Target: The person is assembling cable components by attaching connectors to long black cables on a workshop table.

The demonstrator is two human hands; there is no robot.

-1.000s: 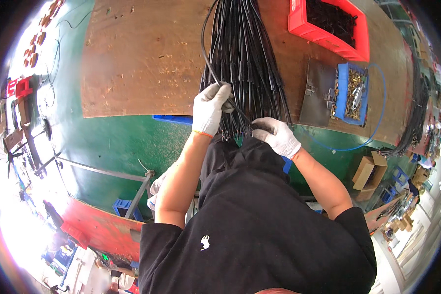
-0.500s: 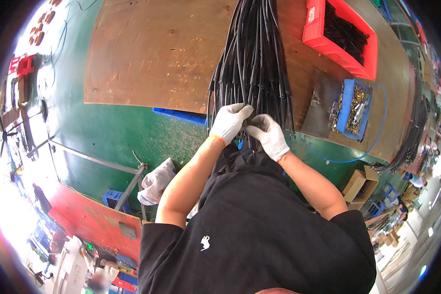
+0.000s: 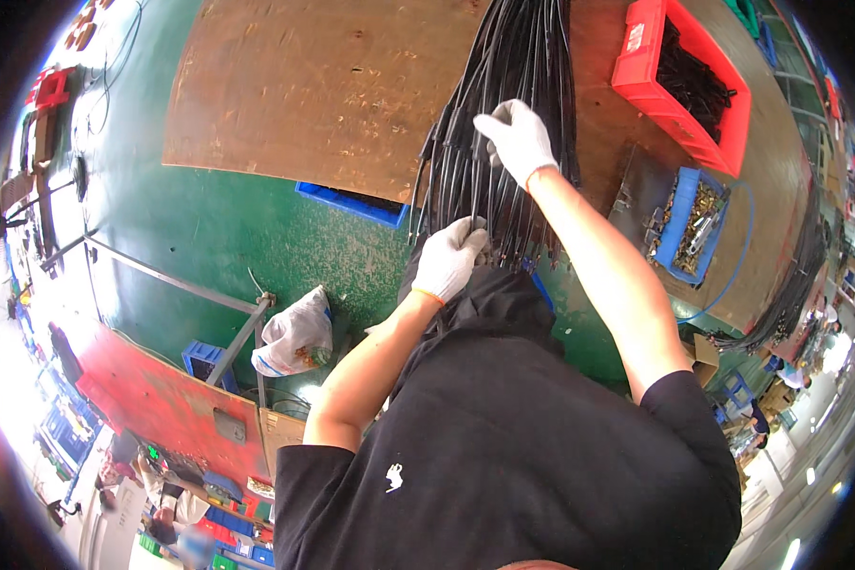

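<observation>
A thick bundle of long black cables (image 3: 513, 57) runs down over the table's near edge, its loose ends spread toward my body. My left hand (image 3: 451, 258), in a white knit glove, pinches a black cable near its lower end; the fingertips partly hide it. Farther up the bundle is my right hand (image 3: 521, 142), gloved the same way, its fingers bent and closed in front of the cables. What lies between those fingers cannot be made out.
On the brown wooden table (image 3: 285, 85), a red crate (image 3: 636, 66) with black parts stands at the far right. Nearer is a blue bin (image 3: 674, 223) of small metal fittings. A blue tray (image 3: 351, 204) sits below the edge; a whitish sack (image 3: 294, 332) lies left by a metal frame (image 3: 176, 282).
My right hand has moved up and away from my left hand, along the bundle. The left hand stays near the cable ends, slightly lower. The view has shifted a little.
</observation>
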